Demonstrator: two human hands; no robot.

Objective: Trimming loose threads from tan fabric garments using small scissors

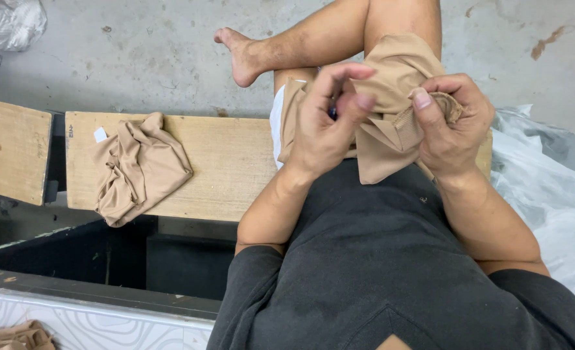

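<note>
With the right hand [449, 126] pinching the ribbed cuff of the tan stretchy knit garment [391, 110] over the lap and the left hand's [326, 123] fingers half-curled, the thin fabric could snag or slip free.

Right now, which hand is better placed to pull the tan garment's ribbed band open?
Probably the right hand: it already grips the ribbed band of the tan garment. The left hand pinches fabric beside it.
</note>
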